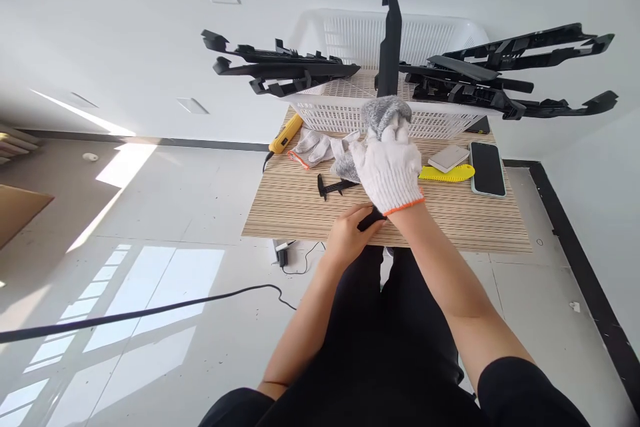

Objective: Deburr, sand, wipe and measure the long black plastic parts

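**A:** How much room is there around the hands?

**B:** The left hand (350, 230) is at the near edge of the striped table (280, 207), with its wrist out over the floor. To its left the tabletop runs to the edge. The right hand (390, 170) wears a white knit glove with an orange cuff. It is just beyond the left hand, and the wall of the white basket (345, 117) stands right past its fingertips.

**A:** And beside the right hand?

**B:** To its right there is a yellow scraper (447, 173) just beside it, then a small white box (449, 157) and a phone (487, 168) near the table's edge. To its left are a black clip (335, 187), some white gloves (313, 147) and a yellow tool (286, 133).

**A:** What's in the basket?

**B:** Long black plastic parts (280, 70). 1 stands upright, and the others lie across the rim and stick out well past both sides.

**A:** What do the hands hold?

**B:** The left hand's thumb and fingers are pinched closed on a small black piece (371, 219), which sits between the 2 hands. Its long axis runs from the left fingers toward the right wrist, angled slightly away from the person. Its far end reaches the orange cuff, but I can't tell whether it touches. The right hand's fingers curl onto a grey glove (385, 113), which is bunched over its fingertips.
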A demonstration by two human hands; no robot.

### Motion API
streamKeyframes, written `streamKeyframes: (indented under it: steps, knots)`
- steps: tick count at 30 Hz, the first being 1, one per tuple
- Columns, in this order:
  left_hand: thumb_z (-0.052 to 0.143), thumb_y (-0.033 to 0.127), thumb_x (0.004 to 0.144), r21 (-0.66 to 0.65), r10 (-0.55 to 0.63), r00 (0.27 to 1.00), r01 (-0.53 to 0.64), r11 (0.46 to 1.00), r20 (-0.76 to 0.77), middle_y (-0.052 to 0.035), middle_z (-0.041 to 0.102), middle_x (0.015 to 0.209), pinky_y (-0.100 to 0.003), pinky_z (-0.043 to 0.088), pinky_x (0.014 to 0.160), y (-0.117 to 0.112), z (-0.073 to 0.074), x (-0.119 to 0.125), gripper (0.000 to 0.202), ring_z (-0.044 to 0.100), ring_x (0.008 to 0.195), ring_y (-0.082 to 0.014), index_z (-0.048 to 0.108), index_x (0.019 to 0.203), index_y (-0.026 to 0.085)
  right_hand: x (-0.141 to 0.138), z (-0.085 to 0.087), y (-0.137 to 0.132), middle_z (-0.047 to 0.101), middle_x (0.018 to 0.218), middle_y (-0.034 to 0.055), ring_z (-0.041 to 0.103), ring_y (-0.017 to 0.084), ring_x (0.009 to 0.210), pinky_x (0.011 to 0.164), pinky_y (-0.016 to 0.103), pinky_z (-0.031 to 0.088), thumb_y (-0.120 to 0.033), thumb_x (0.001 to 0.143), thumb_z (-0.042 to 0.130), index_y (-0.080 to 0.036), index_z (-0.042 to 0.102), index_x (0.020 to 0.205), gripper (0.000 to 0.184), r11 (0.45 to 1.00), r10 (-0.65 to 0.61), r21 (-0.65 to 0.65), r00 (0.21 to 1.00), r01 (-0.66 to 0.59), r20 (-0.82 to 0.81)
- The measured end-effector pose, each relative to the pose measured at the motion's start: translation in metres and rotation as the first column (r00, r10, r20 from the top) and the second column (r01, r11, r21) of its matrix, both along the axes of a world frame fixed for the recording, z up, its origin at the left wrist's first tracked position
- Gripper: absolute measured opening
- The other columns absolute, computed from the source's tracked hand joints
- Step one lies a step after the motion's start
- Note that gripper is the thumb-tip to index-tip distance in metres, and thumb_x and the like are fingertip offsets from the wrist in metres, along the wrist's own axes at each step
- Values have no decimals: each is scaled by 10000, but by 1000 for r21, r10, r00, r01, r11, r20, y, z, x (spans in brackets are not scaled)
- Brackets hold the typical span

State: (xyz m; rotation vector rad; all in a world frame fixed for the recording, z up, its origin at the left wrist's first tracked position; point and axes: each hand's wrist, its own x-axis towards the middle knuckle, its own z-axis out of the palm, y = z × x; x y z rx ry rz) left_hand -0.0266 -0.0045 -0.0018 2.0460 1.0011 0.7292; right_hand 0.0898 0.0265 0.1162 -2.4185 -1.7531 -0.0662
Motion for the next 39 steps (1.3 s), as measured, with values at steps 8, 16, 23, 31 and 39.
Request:
streamKeyframes:
  steps: [8, 16, 23, 31, 39]
  knots:
    - [642, 373, 926, 21, 6, 1000, -6, 1000, -5, -68, 740, 1066, -319, 550, 887, 0, -1, 1, 215, 708, 996, -223, 734, 1032, 210, 4, 1, -7, 438, 1539, 255, 441, 442, 1371, 827, 526, 551, -449, 1032, 283, -118, 556, 1443, 594, 999, 25, 33, 1000, -25, 10]
    - [671, 370, 908, 30, 8, 997, -6, 1000, -80, -75, 711, 1185, -330, 553, 891, -5, -3, 0, 262, 691, 1088, -241, 675, 1121, 218, 15, 3, -11, 621, 1314, 247, 627, 371, 1134, 755, 439, 547, -451, 1047, 251, -154, 640, 1364, 583, 1000, 29, -6, 1000, -29, -2]
    - [612, 246, 926, 46, -85, 984, 93, 995, -154, -87, 693, 1143, -312, 573, 824, -5, -3, -7, 288, 690, 1063, -240, 604, 1210, 201, 7, -1, -15, 464, 1518, 228, 687, 309, 999, 711, 391, 545, -442, 1049, 259, -218, 556, 1447, 545, 999, -27, -39, 1000, 27, -4]
    - [618, 292, 932, 112, -47, 996, 55, 992, -79, -64, 705, 1168, -305, 572, 843, 0, -12, -5, 357, 702, 1021, -211, 573, 1282, 236, 27, -21, -10, 423, 1560, 181, 653, 303, 1111, 790, 383, 562, -446, 1065, 268, -297, 362, 1577, 541, 993, 36, 114, 998, -30, -58]
    - [572, 42, 702, 55, -11, 974, 24, 998, -228, -47, 662, 796, -270, 475, 658, 7, -6, -6, 165, 633, 728, -192, 604, 776, 186, -25, -56, -89, 631, 1318, 200, 703, 263, 940, 724, 346, 574, -389, 1061, 317, -199, 318, 1596, 568, 995, -47, -98, 991, 35, -127]
